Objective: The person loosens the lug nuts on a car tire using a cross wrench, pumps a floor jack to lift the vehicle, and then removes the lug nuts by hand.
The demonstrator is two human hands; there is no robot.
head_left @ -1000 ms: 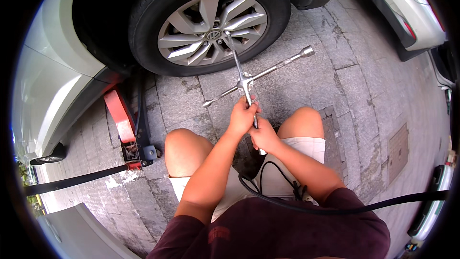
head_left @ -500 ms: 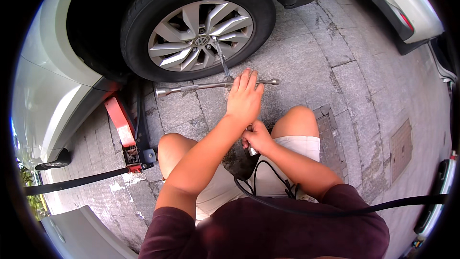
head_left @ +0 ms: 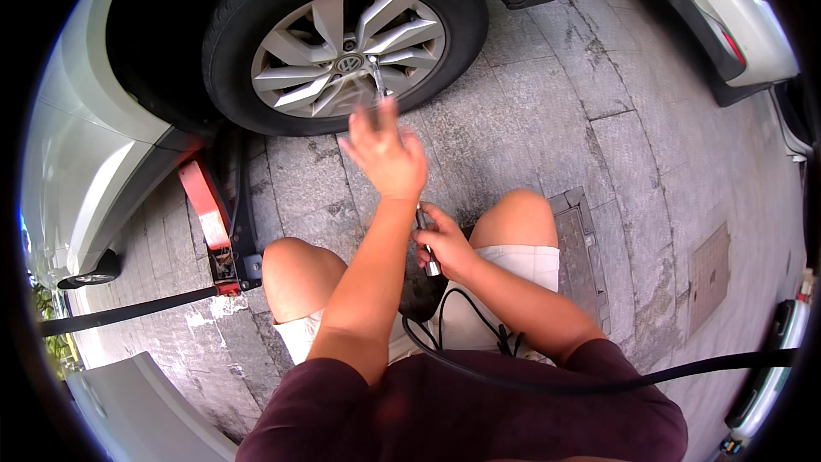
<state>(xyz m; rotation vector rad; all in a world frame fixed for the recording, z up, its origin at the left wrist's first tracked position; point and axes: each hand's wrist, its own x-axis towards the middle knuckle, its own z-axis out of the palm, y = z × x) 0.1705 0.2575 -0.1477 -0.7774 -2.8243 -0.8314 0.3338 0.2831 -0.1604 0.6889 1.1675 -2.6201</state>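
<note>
A metal cross wrench sits on a nut near the hub of a silver alloy wheel with a black tyre. Its shaft runs back toward me. My right hand is closed around the near end of that shaft, between my knees. Over the middle of the wrench, my left hand is lifted with fingers spread and motion-blurred, and it hides the cross arms. I cannot tell whether it touches them.
A red floor jack with a long black handle stands under the pale car's sill on the left. A black cable crosses my lap. Another car is parked at the upper right. Two metal covers lie in the stone paving.
The wrench's cross arms swung round and are now hidden or blurred. My left hand left the shaft, passed over a cross arm and now hovers open. My right hand stayed on the near end.
</note>
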